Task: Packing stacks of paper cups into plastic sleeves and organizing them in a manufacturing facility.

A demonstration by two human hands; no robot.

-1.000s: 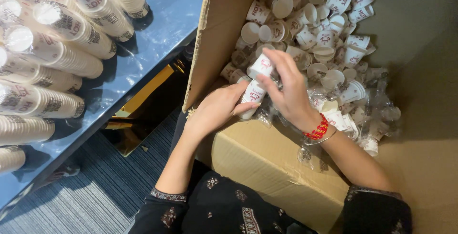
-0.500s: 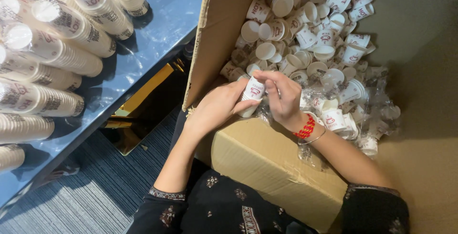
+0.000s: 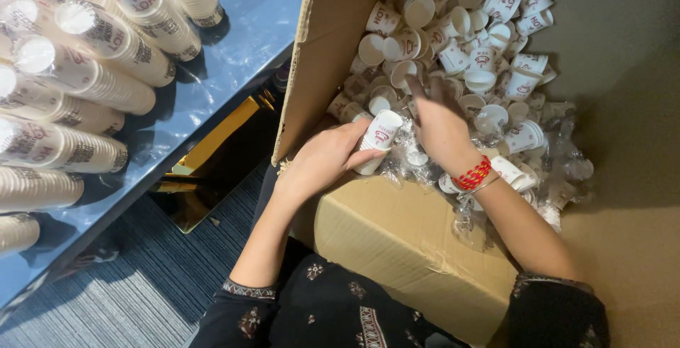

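Head view: looking down into a cardboard box (image 3: 333, 50) of loose small paper cups, a blue desk (image 3: 248, 29) lying to the left.
Left hand: the left hand (image 3: 322, 160) is wrapping its grip around a short stack of white cups (image 3: 377, 139), thumb and fingers clamped on its side, just above the box's near edge.
Right hand: the right hand (image 3: 439, 125), wearing a red bracelet (image 3: 473, 175), is reaching into the loose cups (image 3: 467, 43) with fingers apart, holding nothing that I can see.
Around the hands: crumpled clear plastic wrap (image 3: 559, 156) is lying among the cups.
Desk: long sleeves of nested cups (image 3: 106, 71) are lying on their sides in rows.
Risk: the held stack is sitting at a tilt, so it is likely to slide apart if the grip loosens.
Risk: the wrap could be snagging fingers and dragging cups out over the box edge.
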